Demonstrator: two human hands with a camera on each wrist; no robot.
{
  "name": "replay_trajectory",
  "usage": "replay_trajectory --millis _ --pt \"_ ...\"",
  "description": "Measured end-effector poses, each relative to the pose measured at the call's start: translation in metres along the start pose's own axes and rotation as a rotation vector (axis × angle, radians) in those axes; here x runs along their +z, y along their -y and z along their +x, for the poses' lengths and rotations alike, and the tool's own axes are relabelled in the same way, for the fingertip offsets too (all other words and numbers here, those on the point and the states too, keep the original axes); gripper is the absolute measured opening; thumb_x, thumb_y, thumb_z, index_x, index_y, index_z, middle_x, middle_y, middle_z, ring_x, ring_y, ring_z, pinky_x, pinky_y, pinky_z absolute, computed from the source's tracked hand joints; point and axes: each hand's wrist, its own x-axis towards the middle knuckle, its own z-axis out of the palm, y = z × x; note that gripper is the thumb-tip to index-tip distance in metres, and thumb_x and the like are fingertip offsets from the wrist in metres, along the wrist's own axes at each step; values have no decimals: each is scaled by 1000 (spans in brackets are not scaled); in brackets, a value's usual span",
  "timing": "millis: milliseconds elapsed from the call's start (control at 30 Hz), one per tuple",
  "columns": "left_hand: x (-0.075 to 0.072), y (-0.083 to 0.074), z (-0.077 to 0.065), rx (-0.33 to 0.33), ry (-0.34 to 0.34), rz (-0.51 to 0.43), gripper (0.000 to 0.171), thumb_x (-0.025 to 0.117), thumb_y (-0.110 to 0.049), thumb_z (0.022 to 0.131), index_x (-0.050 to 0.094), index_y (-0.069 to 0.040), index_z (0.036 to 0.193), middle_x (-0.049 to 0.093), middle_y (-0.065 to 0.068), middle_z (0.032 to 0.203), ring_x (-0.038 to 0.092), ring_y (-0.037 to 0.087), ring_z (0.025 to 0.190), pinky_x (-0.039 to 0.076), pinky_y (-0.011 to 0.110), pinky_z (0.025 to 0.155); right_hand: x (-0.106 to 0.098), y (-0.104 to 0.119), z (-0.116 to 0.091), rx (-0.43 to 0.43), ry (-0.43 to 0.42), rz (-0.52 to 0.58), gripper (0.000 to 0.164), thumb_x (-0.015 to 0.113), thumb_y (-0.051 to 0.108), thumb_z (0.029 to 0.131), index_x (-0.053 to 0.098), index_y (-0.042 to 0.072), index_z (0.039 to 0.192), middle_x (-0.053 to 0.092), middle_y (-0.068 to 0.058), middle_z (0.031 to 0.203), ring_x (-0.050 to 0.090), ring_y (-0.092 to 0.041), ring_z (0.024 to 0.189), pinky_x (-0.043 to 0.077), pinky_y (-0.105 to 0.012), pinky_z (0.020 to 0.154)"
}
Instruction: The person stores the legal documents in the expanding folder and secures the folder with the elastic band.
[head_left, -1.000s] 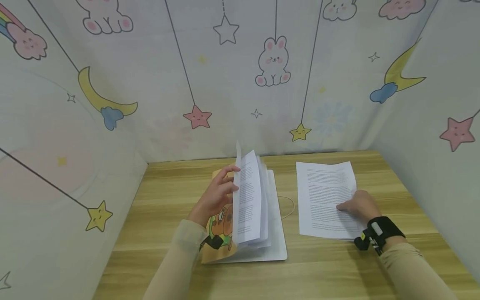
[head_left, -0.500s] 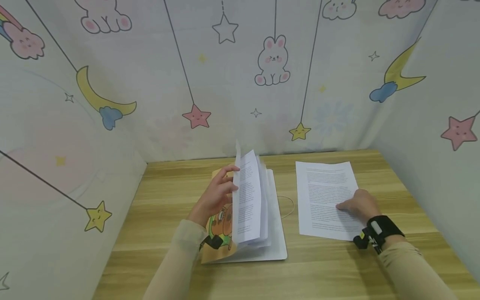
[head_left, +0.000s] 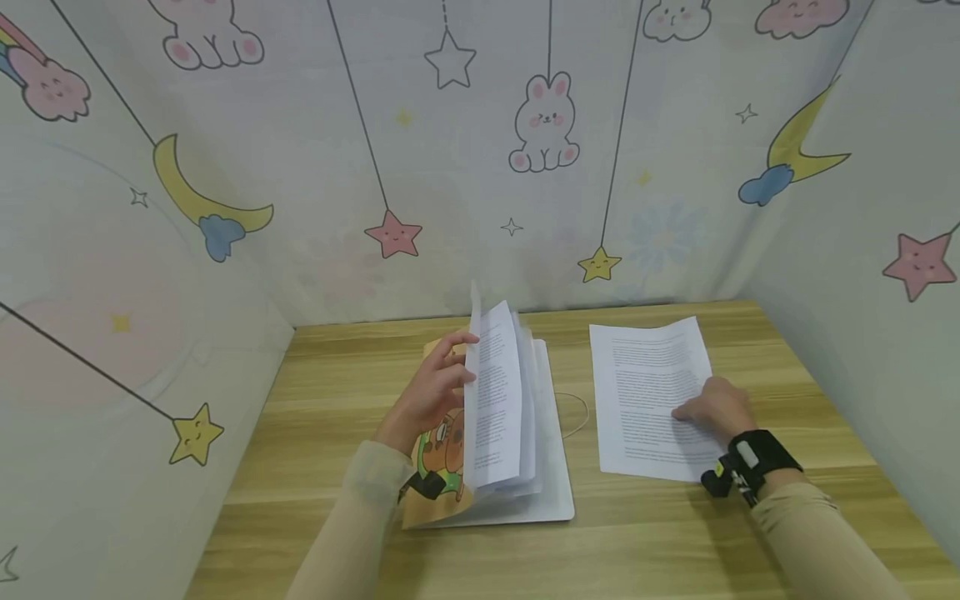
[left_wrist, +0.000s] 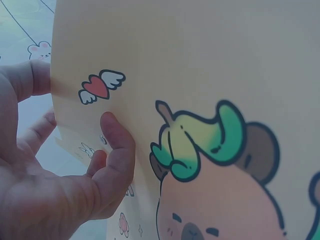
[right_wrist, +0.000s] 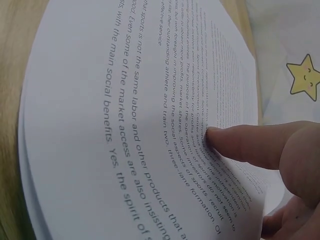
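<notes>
A folder [head_left: 558, 492] with a tan cartoon cover [left_wrist: 215, 60] lies on the table, its cover raised nearly upright. My left hand [head_left: 431, 396] grips the cover's free edge, thumb on the printed face and fingers past the edge in the left wrist view. Printed pages [head_left: 498, 400] stand fanned inside the folder. To the right is a thin stack of printed sheets [head_left: 648, 400]. My right hand [head_left: 720, 408] pinches its right edge, with the thumb [right_wrist: 245, 145] on the text and the other fingers partly hidden beneath. The sheets bow upward along that side.
A thin cord loop [head_left: 587, 408] sticks out from the folder's right side, between folder and sheets. The wood-grain table [head_left: 645, 542] is bounded at the back and both sides by cloth walls [head_left: 465, 183] printed with stars, moons and rabbits.
My right hand has shifted slightly to the left with the sheets, and their far right corner has risen a little. My left hand and the folder stay as they were.
</notes>
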Motion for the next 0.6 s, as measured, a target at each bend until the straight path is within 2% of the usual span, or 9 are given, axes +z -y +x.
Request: replay_trajectory --millis 100,333,600 --pt "0 0 0 -3 -3 2 53 51 0 94 43 -14 144 44 32 145 54 43 115 56 47 82 1 1 0 10 -4 1 69 87 23 79 54 -25 115 58 -29 94 57 -37 83 49 -40 69" --pt "1 0 -1 -8 -1 -8 51 51 0 94 47 -20 140 44 32 145 55 43 115 56 47 82 4 4 2 53 -2 61 71 86 16 80 48 -26 124 57 -32 102 59 -39 88 51 -43 74" --pt "1 -1 -1 0 7 -15 52 50 0 94 42 -13 144 43 32 144 54 43 115 56 46 82 4 9 -3 54 -28 77 75 84 12 79 43 -27 128 55 -37 109 58 -44 93 52 -51 81"
